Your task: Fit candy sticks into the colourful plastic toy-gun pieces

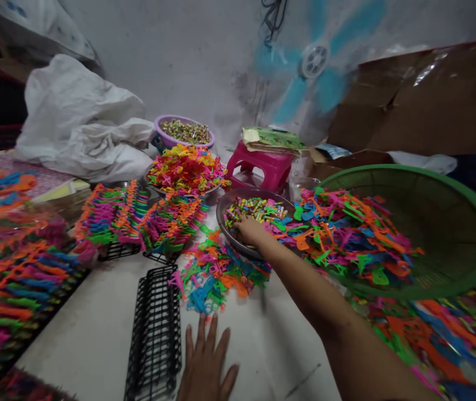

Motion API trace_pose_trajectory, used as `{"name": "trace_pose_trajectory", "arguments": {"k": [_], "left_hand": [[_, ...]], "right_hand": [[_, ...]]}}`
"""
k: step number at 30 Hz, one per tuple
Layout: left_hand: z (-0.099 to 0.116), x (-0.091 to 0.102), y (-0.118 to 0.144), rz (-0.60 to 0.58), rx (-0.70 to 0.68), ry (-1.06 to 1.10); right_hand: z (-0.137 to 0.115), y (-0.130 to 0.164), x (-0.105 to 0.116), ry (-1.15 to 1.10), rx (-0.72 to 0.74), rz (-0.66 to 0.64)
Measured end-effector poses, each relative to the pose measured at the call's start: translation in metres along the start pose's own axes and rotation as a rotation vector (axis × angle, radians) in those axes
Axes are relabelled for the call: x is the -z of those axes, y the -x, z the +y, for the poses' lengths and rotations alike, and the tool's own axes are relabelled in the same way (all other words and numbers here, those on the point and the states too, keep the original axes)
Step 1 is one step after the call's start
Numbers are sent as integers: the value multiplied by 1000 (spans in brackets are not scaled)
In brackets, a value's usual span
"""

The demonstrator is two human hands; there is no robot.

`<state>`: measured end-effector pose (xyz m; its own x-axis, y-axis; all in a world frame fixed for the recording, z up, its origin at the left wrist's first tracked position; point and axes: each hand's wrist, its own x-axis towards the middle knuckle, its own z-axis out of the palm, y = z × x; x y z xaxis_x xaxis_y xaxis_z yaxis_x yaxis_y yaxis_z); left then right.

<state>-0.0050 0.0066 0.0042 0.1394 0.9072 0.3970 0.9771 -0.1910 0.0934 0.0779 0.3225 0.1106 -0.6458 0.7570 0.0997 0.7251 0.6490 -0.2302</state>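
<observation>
Right hand point(249, 228) reaches into the bowl point(225, 223), fingers curled on small pieces, grip unclear; left hand point(206, 365) lies flat, open, on the tabletop point(96, 334)

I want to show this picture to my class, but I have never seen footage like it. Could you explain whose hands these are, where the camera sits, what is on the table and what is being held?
There is one picture, taken by a camera worn on a person's head, looking forward and down, so both hands are that person's own. The right hand reaches into a metal bowl of small colourful pieces; whether it grips any cannot be seen. The left hand lies flat and open on the white table, beside an empty black rack. Filled racks of bright plastic parts stand further back. A green basket on the right spills more parts, and a loose pile lies in the middle. Behind are a pink stool, a purple bowl and a fan.
</observation>
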Motion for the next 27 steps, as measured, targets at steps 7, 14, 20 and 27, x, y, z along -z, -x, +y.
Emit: {"name": "trace_pose_trajectory", "arguments": {"k": [7, 14, 20, 27], "left_hand": [[2, 8, 2, -30, -29, 70], [0, 9, 3, 78, 47, 304], [18, 26, 12, 14, 233, 761], [27, 37, 10, 43, 319, 876]], "right_hand": [[22, 10, 31, -213, -137, 342], [7, 86, 61, -737, -338, 718], [-70, 201, -19, -1510, -557, 552], [-111, 257, -86, -1280, -560, 663]]}}
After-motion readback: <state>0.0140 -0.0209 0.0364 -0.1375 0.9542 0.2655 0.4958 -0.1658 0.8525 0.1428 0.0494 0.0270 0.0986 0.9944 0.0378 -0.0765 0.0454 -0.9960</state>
